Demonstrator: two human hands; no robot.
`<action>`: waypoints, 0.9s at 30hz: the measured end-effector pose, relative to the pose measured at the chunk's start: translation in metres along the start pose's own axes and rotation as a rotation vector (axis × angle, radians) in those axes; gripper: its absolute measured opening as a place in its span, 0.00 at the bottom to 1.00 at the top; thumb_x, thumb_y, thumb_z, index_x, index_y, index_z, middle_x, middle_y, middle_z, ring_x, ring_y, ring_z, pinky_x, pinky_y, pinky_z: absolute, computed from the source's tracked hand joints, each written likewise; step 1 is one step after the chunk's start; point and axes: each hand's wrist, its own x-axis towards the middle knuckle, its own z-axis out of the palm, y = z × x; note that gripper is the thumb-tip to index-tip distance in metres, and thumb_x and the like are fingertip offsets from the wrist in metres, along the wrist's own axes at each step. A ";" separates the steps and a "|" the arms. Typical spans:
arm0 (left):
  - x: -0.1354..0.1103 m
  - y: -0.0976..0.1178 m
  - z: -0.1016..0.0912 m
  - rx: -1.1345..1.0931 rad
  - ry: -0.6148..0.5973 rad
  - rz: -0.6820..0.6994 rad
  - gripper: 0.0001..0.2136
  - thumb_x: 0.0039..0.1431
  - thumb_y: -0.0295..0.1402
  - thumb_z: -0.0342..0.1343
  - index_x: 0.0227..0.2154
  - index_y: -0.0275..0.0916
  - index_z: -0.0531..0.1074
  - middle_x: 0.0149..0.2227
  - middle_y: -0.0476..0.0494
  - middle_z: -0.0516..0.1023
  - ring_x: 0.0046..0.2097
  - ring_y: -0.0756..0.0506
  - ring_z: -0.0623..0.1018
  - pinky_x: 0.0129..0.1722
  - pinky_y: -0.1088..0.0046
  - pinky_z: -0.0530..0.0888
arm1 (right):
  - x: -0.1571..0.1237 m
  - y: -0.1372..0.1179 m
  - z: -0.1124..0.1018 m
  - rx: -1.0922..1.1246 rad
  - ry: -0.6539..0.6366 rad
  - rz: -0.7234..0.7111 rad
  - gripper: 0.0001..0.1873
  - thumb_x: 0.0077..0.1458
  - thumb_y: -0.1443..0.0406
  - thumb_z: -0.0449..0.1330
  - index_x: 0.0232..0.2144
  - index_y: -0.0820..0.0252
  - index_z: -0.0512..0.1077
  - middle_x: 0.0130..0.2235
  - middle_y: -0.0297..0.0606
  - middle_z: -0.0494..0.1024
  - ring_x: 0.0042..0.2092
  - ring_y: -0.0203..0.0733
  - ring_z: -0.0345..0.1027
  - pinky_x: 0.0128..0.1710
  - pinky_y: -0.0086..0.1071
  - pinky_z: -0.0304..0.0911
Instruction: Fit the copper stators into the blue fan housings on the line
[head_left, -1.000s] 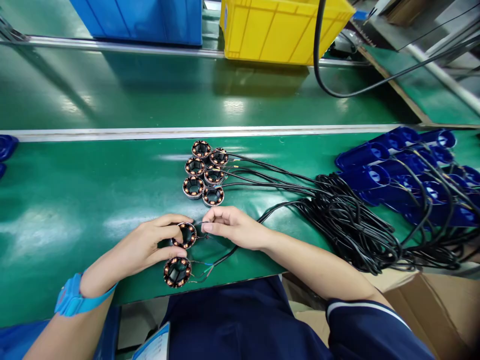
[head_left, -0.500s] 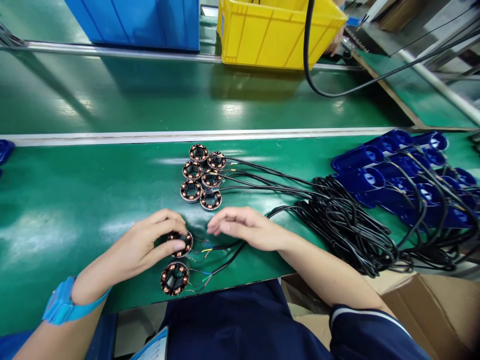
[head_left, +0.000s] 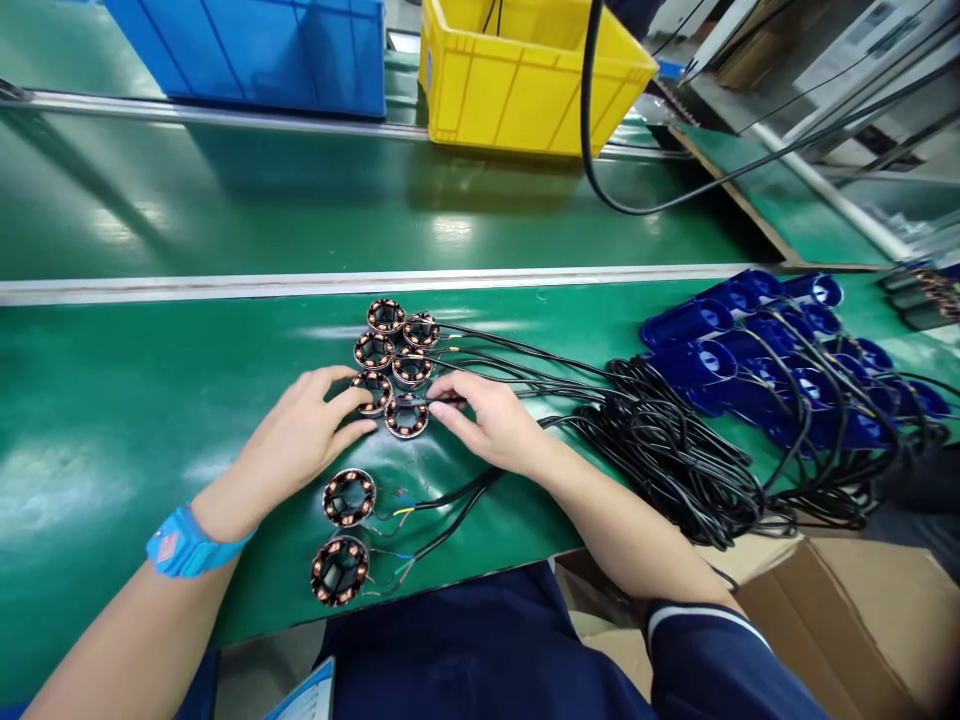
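My left hand curls its thumb and fingers round the left side of a ring-shaped motor stator with copper windings. Beside it is another stator, lowest in a two-column group of several. At this one's right edge, the fingertips of my right hand are pinched together on its thin cable leads, partly hidden by the fingers. Closer to me stand two more stators, one behind the other. Their thin coloured leads join black cables running right, under my right forearm.
A heap of coiled black cables lies at right, against several blue motor housings. Beyond the white strip stand a blue crate and a yellow crate. A thick black cable hangs at upper right. Cardboard is below.
My left hand has left the farther of the two near stators and moved up to the group. My right hand has shifted up to the group's lowest stator. The view has tilted slightly.
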 end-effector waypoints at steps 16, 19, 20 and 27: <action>-0.018 -0.012 -0.014 -0.317 -0.298 0.066 0.16 0.67 0.50 0.53 0.38 0.46 0.79 0.58 0.46 0.73 0.53 0.44 0.78 0.52 0.68 0.76 | 0.010 -0.008 0.012 0.374 -0.470 0.175 0.17 0.72 0.60 0.49 0.48 0.62 0.75 0.42 0.42 0.81 0.40 0.38 0.77 0.38 0.32 0.73; -0.018 -0.011 -0.015 -0.323 -0.288 0.084 0.15 0.67 0.50 0.54 0.38 0.46 0.80 0.58 0.46 0.74 0.53 0.44 0.79 0.53 0.68 0.76 | 0.014 -0.011 0.022 0.509 -0.479 0.279 0.17 0.71 0.59 0.50 0.40 0.63 0.75 0.38 0.40 0.81 0.35 0.36 0.76 0.28 0.25 0.68; -0.019 -0.010 -0.015 -0.322 -0.285 0.088 0.15 0.67 0.49 0.54 0.38 0.47 0.81 0.57 0.45 0.74 0.53 0.44 0.79 0.53 0.68 0.77 | 0.014 -0.012 0.025 0.557 -0.421 0.306 0.16 0.70 0.59 0.52 0.40 0.63 0.75 0.38 0.40 0.81 0.34 0.35 0.76 0.26 0.24 0.66; -0.020 -0.005 -0.014 -0.279 -0.267 0.141 0.15 0.67 0.49 0.53 0.40 0.48 0.82 0.56 0.44 0.74 0.49 0.45 0.80 0.47 0.70 0.78 | 0.009 -0.010 0.039 0.880 -0.196 0.431 0.14 0.59 0.56 0.64 0.38 0.61 0.77 0.36 0.37 0.81 0.27 0.30 0.63 0.27 0.26 0.59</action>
